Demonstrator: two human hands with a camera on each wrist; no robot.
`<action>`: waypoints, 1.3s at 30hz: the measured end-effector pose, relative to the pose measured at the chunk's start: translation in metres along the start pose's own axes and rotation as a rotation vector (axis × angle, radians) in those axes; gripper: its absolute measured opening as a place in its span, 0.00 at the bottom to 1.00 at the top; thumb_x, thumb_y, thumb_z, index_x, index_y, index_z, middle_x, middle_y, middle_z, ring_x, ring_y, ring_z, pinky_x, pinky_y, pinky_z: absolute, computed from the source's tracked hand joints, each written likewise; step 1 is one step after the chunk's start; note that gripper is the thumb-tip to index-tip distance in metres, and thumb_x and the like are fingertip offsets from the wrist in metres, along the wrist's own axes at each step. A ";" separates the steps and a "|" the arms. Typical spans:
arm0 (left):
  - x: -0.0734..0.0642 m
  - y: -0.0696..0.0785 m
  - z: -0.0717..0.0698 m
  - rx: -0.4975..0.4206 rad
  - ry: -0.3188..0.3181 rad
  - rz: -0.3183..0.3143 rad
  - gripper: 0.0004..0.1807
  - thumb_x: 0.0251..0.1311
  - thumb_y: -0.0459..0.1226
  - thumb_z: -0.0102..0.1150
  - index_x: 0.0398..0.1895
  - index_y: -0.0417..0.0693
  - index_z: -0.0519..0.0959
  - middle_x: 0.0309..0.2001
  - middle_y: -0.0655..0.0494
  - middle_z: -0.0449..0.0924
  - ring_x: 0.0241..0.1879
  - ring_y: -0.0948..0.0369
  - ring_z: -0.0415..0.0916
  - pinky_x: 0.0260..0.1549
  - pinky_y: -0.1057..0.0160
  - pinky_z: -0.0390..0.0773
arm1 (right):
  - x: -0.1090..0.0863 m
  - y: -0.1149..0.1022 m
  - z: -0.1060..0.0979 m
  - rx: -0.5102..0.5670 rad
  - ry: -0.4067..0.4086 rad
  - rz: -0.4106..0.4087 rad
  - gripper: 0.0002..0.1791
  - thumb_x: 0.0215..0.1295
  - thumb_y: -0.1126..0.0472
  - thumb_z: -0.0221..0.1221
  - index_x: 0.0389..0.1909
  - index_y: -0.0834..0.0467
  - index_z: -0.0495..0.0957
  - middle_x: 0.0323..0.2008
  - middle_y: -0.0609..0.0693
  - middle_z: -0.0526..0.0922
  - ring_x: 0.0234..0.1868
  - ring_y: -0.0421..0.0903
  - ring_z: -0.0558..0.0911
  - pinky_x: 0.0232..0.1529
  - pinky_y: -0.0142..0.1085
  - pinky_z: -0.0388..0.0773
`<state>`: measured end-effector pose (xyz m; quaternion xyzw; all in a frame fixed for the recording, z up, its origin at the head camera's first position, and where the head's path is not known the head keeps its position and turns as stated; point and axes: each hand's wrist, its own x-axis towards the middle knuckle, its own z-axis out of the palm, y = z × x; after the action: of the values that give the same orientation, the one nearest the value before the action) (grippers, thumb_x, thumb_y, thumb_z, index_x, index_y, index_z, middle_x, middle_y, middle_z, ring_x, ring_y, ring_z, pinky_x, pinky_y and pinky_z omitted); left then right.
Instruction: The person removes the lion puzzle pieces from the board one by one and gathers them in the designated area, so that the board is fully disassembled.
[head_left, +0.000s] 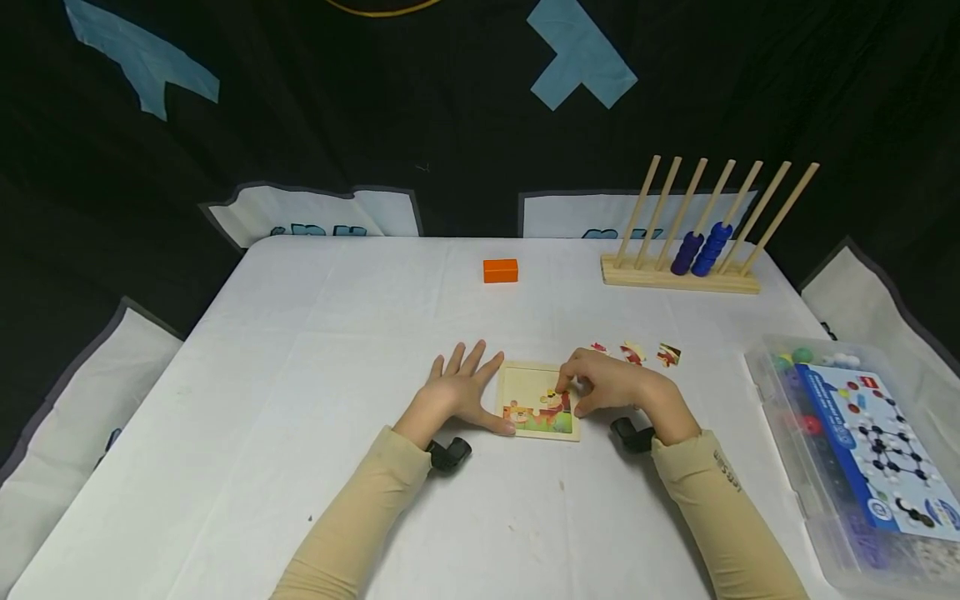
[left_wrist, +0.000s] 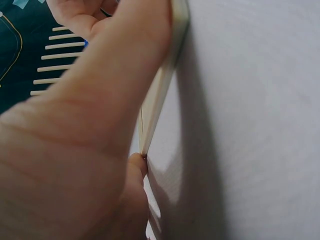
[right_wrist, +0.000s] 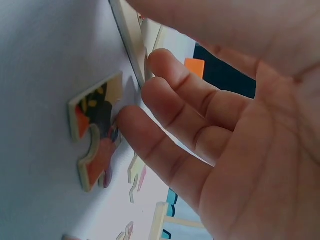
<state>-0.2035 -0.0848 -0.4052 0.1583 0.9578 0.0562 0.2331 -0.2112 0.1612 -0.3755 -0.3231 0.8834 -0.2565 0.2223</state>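
A square wooden puzzle board (head_left: 525, 375) lies on the table, its lower part filled with colourful picture pieces. My left hand (head_left: 456, 395) is at its left side, fingers spread, thumb on the lower left edge. My right hand (head_left: 611, 382) is at the right side. Its curled index finger and thumb are around a puzzle piece (head_left: 564, 402) at the right of the picture; their exact contact is partly hidden. The other fingers (right_wrist: 172, 120) bend loosely above the table. Beside them lies a loose puzzle piece (right_wrist: 97, 132) with a notched edge.
Several loose pieces, one a corner piece (head_left: 669, 355), lie beyond the right hand. An orange block (head_left: 500, 271) sits toward the back. A wooden peg rack (head_left: 678, 279) with blue beads stands back right. A clear plastic box (head_left: 817, 508) with a blue booklet (head_left: 885, 458) lies right.
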 end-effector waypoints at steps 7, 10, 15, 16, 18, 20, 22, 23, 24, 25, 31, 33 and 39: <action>-0.001 0.000 -0.001 -0.011 0.008 0.006 0.66 0.27 0.73 0.58 0.71 0.64 0.37 0.71 0.55 0.24 0.67 0.51 0.21 0.61 0.44 0.31 | 0.001 0.001 0.001 -0.011 0.025 0.049 0.18 0.45 0.67 0.69 0.39 0.57 0.76 0.38 0.52 0.69 0.39 0.49 0.67 0.39 0.37 0.68; -0.001 0.001 -0.001 -0.004 0.004 0.003 0.65 0.28 0.73 0.58 0.71 0.65 0.37 0.70 0.56 0.23 0.67 0.51 0.21 0.61 0.44 0.31 | 0.001 0.002 0.001 -0.021 0.031 0.049 0.17 0.44 0.67 0.69 0.37 0.56 0.76 0.37 0.51 0.69 0.39 0.49 0.66 0.39 0.37 0.67; -0.004 0.003 -0.003 -0.009 0.000 -0.002 0.65 0.30 0.72 0.59 0.71 0.64 0.37 0.71 0.55 0.24 0.68 0.51 0.22 0.61 0.44 0.32 | 0.000 0.002 0.002 -0.018 0.032 0.036 0.15 0.43 0.69 0.69 0.32 0.55 0.76 0.36 0.52 0.68 0.38 0.49 0.65 0.37 0.37 0.66; -0.005 0.003 -0.003 -0.008 -0.002 -0.003 0.65 0.30 0.71 0.59 0.71 0.64 0.37 0.71 0.55 0.24 0.68 0.51 0.22 0.61 0.45 0.31 | 0.000 0.002 0.002 -0.019 0.030 0.039 0.15 0.43 0.69 0.69 0.32 0.55 0.76 0.36 0.52 0.68 0.38 0.48 0.65 0.37 0.37 0.66; -0.004 0.003 -0.003 -0.007 -0.001 -0.003 0.64 0.30 0.71 0.59 0.71 0.64 0.37 0.71 0.55 0.24 0.67 0.51 0.21 0.61 0.45 0.31 | 0.001 0.001 0.002 -0.026 0.030 0.041 0.15 0.43 0.69 0.68 0.32 0.55 0.76 0.36 0.52 0.68 0.37 0.48 0.65 0.36 0.37 0.66; -0.004 0.002 -0.003 -0.005 -0.002 -0.004 0.64 0.30 0.71 0.59 0.71 0.64 0.37 0.71 0.56 0.24 0.67 0.51 0.21 0.61 0.45 0.31 | 0.001 0.000 0.003 -0.032 0.031 0.042 0.15 0.43 0.69 0.68 0.31 0.55 0.76 0.35 0.52 0.68 0.37 0.48 0.66 0.36 0.36 0.66; -0.003 0.001 -0.002 -0.006 0.001 -0.003 0.65 0.29 0.72 0.58 0.71 0.65 0.37 0.70 0.56 0.23 0.67 0.51 0.21 0.61 0.45 0.31 | 0.001 -0.001 0.003 -0.036 0.032 0.041 0.15 0.43 0.69 0.68 0.31 0.56 0.75 0.34 0.52 0.68 0.36 0.48 0.66 0.35 0.36 0.66; -0.002 0.001 -0.002 -0.007 0.002 -0.004 0.65 0.29 0.72 0.59 0.71 0.65 0.36 0.70 0.56 0.23 0.67 0.51 0.21 0.61 0.44 0.31 | 0.001 -0.001 0.003 -0.037 0.032 0.040 0.15 0.43 0.69 0.68 0.31 0.56 0.75 0.34 0.51 0.69 0.36 0.48 0.66 0.35 0.36 0.66; -0.002 0.001 -0.001 -0.008 0.001 -0.005 0.65 0.28 0.72 0.59 0.71 0.66 0.36 0.70 0.56 0.23 0.67 0.51 0.21 0.61 0.44 0.31 | 0.001 -0.001 0.003 -0.037 0.031 0.037 0.15 0.43 0.69 0.68 0.31 0.57 0.74 0.33 0.51 0.69 0.35 0.48 0.67 0.35 0.36 0.66; -0.001 0.001 -0.001 -0.012 0.003 -0.005 0.66 0.28 0.72 0.59 0.71 0.66 0.36 0.70 0.56 0.23 0.67 0.51 0.21 0.61 0.44 0.31 | 0.001 -0.001 0.002 -0.038 0.029 0.034 0.15 0.44 0.69 0.68 0.31 0.57 0.74 0.33 0.51 0.69 0.35 0.47 0.67 0.35 0.36 0.66; 0.000 -0.001 0.002 -0.013 0.006 -0.003 0.66 0.26 0.74 0.58 0.71 0.68 0.36 0.70 0.58 0.22 0.67 0.51 0.19 0.60 0.43 0.30 | 0.003 -0.003 0.002 -0.004 0.011 -0.019 0.12 0.46 0.72 0.65 0.30 0.59 0.75 0.28 0.48 0.73 0.30 0.43 0.68 0.31 0.34 0.67; 0.000 0.000 0.001 -0.011 0.004 -0.003 0.66 0.27 0.73 0.58 0.70 0.68 0.35 0.70 0.58 0.22 0.67 0.51 0.19 0.61 0.44 0.30 | 0.005 -0.004 0.002 0.016 0.010 -0.024 0.11 0.47 0.73 0.64 0.31 0.60 0.75 0.27 0.48 0.74 0.29 0.43 0.69 0.30 0.33 0.68; -0.004 0.002 -0.003 0.004 -0.008 -0.003 0.65 0.29 0.73 0.57 0.71 0.66 0.36 0.70 0.56 0.23 0.67 0.51 0.20 0.61 0.44 0.31 | 0.006 -0.005 0.002 -0.002 0.006 -0.004 0.15 0.48 0.70 0.65 0.39 0.60 0.75 0.28 0.48 0.73 0.30 0.43 0.70 0.31 0.33 0.69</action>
<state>-0.2012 -0.0840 -0.4002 0.1578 0.9573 0.0531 0.2365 -0.2120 0.1531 -0.3757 -0.3243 0.8837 -0.2570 0.2187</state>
